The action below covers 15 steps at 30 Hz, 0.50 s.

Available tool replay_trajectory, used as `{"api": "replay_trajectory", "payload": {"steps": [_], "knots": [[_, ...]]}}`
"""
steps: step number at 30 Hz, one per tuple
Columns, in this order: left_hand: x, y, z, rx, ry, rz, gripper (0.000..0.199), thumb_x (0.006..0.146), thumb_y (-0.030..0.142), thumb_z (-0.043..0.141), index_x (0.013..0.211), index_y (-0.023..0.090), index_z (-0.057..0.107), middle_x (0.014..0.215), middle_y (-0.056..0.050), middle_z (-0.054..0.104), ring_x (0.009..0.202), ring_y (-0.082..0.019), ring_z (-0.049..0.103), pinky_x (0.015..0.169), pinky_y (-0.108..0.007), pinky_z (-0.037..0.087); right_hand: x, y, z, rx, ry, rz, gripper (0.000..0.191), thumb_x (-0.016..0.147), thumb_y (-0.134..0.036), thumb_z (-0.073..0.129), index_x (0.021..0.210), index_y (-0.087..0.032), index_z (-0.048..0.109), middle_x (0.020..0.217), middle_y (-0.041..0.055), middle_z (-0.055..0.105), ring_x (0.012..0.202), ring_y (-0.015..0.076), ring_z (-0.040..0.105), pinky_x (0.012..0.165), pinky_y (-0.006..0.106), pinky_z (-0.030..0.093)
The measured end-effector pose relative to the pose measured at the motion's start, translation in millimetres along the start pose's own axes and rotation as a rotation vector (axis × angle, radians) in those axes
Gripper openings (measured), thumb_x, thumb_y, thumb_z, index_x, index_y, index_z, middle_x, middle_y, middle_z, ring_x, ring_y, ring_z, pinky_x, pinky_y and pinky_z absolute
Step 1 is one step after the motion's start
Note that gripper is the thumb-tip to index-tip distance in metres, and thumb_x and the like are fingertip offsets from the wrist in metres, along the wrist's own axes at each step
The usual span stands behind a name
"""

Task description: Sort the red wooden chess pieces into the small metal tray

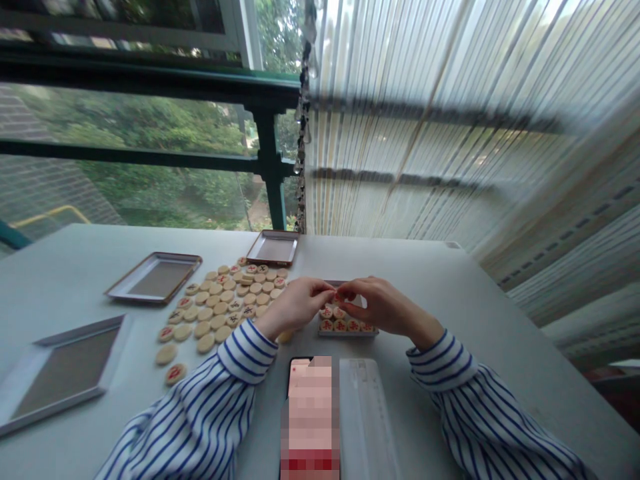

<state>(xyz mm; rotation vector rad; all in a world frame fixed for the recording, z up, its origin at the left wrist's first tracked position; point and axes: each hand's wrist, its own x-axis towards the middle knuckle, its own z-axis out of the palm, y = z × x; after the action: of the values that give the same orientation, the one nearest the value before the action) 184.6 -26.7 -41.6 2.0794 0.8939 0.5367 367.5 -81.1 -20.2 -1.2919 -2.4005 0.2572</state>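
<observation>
My left hand point(303, 303) and my right hand point(383, 303) meet fingertip to fingertip over a small open box point(350, 334). Both are closed in a pinch on what looks like one xiangqi piece point(337, 296), mostly covered by the fingers. Inside the box, round wooden xiangqi pieces with red characters point(340, 325) lie in rows, face up. To the left of my left hand spreads a loose group of xiangqi pieces point(220, 308). Many are blank side up, while several show red or black characters. My right hand hides part of the box's far side.
Three open trays or lids stand on the white table point(450, 300): one at the back point(274, 248), one at the left point(155, 279), one at the near left point(65, 373). A phone point(310, 407) and a translucent case point(367, 413) lie in front of me. A string curtain point(400, 133) hangs behind.
</observation>
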Motion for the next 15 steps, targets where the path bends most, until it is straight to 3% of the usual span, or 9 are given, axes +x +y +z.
{"api": "replay_trajectory", "payload": {"steps": [9, 15], "knots": [[-4, 5, -6.4, 0.293, 0.071, 0.012, 0.028, 0.082, 0.028, 0.043, 0.091, 0.017, 0.067, 0.088, -0.005, 0.069, 0.077, -0.016, 0.061, 0.067, -0.025, 0.042, -5, 13, -6, -0.067, -0.094, 0.098, 0.022, 0.082, -0.031, 0.050, 0.096, -0.019, 0.063, 0.080, 0.0029, 0.066, 0.070, 0.0119, 0.058, 0.066, 0.024, 0.040], [-7, 0, -3.3, 0.484, 0.033, 0.023, 0.029, 0.082, 0.030, 0.042, 0.091, 0.019, 0.067, 0.089, -0.006, 0.069, 0.082, -0.018, 0.061, 0.073, -0.028, 0.043, -8, 17, -9, -0.193, -0.161, 0.105, 0.023, 0.082, -0.033, 0.048, 0.092, -0.021, 0.066, 0.082, 0.0044, 0.064, 0.067, 0.0119, 0.055, 0.061, 0.023, 0.036]]}}
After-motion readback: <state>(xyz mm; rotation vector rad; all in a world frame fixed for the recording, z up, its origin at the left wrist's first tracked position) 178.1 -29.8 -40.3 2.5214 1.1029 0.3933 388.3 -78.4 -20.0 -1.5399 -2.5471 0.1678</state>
